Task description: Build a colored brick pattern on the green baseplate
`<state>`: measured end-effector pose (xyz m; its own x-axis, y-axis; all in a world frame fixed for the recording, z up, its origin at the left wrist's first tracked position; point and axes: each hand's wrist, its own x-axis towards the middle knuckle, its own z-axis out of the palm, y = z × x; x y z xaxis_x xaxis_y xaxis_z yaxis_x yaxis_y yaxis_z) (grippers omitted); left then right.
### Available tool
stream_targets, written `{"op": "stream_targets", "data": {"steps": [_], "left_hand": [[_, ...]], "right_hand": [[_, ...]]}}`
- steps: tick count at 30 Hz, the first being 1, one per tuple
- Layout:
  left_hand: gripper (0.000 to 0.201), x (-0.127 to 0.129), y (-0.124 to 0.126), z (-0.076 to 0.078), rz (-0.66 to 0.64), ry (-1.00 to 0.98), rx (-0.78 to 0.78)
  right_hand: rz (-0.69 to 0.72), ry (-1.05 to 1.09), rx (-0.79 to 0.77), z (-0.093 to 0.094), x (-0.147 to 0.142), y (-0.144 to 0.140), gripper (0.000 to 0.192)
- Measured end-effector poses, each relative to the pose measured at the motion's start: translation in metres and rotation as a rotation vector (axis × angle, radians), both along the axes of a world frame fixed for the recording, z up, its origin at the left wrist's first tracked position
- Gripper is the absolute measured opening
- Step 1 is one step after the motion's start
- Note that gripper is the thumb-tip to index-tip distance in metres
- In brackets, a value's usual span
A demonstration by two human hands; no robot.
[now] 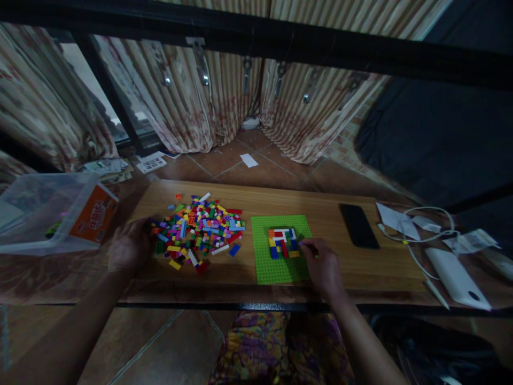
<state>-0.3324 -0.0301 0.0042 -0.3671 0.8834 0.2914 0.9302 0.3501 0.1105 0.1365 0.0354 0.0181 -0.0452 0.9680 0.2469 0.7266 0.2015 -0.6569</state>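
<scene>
Looking down from the head camera, one wooden desk (328,206) carries a single heap of small building bricks (200,227) in many colours, too many and too small to count, and one green baseplate (276,264) lying flat just right of the heap. On the baseplate sits one small flat brick build (282,241) in red, yellow, blue, white and green. The left hand (130,246) rests palm down at the left edge of the heap, its fingers loosely curled and touching the nearest bricks; whether it has hold of any brick cannot be told. The right hand (324,266) lies on the baseplate's right part, its fingertips drawn together just beside the right edge of the build; whether a brick is pinched between them is hidden. Further right on the desk lie one dark phone (359,225) face up, one white cable (417,235) looping past a few paper scraps (395,218), and one white oblong device (457,278) near the desk's right end. Left of the desk stands one clear plastic tub (40,214) with an orange label (94,214) whose writing is too blurred to read. On the tiled floor beyond are one loose white paper (249,160) and a pile of papers (116,167), one showing a code-like square print, unreadable. Striped curtains (224,101) hang behind.
</scene>
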Motion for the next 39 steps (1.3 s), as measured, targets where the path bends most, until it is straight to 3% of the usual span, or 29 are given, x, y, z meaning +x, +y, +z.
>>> {"op": "stream_targets", "data": {"steps": [18,29,39], "left_hand": [[0.049,-0.001,0.001,-0.002,-0.032,0.026,0.025],[0.045,-0.002,0.0,-0.004,0.012,0.018,0.013],[0.042,-0.004,-0.001,-0.007,-0.003,0.03,0.009]], "right_hand": [[0.133,-0.053,0.091,-0.009,-0.018,0.022,0.02],[0.127,0.115,0.069,-0.021,-0.015,0.029,0.019],[0.242,0.044,0.151,-0.032,-0.006,0.027,0.025]]}}
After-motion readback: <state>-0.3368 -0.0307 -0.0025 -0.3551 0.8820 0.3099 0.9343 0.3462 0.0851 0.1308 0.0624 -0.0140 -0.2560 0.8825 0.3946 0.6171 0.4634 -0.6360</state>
